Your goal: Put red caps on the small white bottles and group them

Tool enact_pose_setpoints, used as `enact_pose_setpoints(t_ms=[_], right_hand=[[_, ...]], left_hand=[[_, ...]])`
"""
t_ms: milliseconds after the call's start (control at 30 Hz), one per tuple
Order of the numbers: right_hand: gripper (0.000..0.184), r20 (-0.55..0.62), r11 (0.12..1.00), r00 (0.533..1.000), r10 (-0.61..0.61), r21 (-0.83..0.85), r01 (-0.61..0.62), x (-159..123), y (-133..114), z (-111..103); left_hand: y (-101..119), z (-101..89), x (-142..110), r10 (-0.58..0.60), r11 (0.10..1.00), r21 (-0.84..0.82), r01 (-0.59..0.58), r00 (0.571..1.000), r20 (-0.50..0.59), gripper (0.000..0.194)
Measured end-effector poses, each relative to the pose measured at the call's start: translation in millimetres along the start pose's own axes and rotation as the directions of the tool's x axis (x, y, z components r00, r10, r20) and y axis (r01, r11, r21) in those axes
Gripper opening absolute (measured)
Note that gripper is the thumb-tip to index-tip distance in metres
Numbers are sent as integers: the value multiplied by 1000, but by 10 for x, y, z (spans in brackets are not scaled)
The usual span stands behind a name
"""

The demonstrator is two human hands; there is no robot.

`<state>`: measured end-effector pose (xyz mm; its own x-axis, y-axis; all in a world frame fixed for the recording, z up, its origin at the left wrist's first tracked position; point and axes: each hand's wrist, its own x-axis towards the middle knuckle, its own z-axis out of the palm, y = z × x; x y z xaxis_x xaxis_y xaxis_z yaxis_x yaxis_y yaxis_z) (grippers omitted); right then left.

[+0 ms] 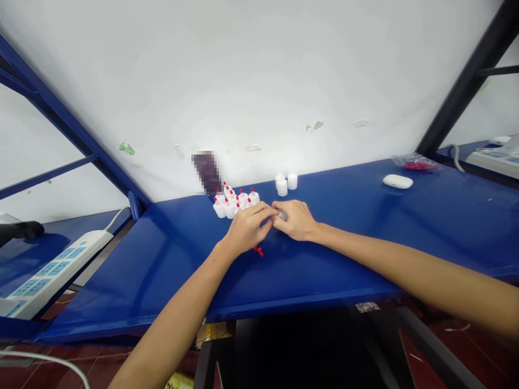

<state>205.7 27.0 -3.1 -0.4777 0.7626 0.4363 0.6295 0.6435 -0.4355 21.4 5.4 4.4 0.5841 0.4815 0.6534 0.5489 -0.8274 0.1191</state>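
My right hand (295, 219) is closed around a small white cylinder (283, 215), mostly covered by the fingers. My left hand (251, 226) meets it with thumb and fingertips pinched together at the cylinder's side; whatever lies between those fingertips is hidden. Just beyond my left hand stands a cluster of small white cylinders with red tips (230, 209), upright and close together. Some loose small red pieces (258, 250) lie on the blue table (324, 270), partly under the left hand. Farther back, three white cylinders (282, 187) without visible red tips stand near the wall.
At the right are a white rounded case (398, 181) and a clear plastic bag with red pieces (419, 163). A pixelated dark object (207, 172) leans on the wall behind the cluster. Blue posts frame the left side, beside a white power strip (57, 270).
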Motion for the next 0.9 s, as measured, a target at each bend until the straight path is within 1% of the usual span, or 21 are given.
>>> enact_pose_setpoints(t_ms=[67,133,200,267,333,400,500,633,733,800,900], right_hand=[[28,10,998,1000,-23,61,23,8,41,-8],[35,16,991,999,-28,128,26,20,90,-24],[37,6,986,1000,-8,165,7,34,140,-40],[34,-7,984,1000,16,176,-14,48,179,-50],[30,-15,984,1000,20,177,-18,58,199,-52],[27,-16,984,1000,1,179,2,63,197,-48],[25,-1,982,999,-47,185,47,59,173,-37],[22,43,974,988,-147,179,137,45,163,-10],[26,72,958,970,-231,190,214,43,181,27],[26,86,956,965,-249,181,230,47,194,51],[26,92,968,972,-215,154,199,60,207,65]], left_hand=[[-29,-90,13,-50,998,27,49,998,24,18],[-73,-224,23,-132,988,94,125,989,73,20],[-124,-360,24,-237,959,196,207,961,145,27],[-169,-454,16,-320,922,299,247,920,227,31],[-203,-489,0,-372,891,380,247,877,304,32],[-232,-475,-19,-409,867,437,239,844,348,31],[-273,-423,-43,-466,823,505,261,817,338,28],[-306,-379,-52,-522,776,551,305,801,292,29],[-286,-382,-34,-536,763,552,336,806,251,33],[-250,-404,-12,-511,792,508,339,824,246,31],[-189,-456,19,-383,902,336,271,861,336,19]])
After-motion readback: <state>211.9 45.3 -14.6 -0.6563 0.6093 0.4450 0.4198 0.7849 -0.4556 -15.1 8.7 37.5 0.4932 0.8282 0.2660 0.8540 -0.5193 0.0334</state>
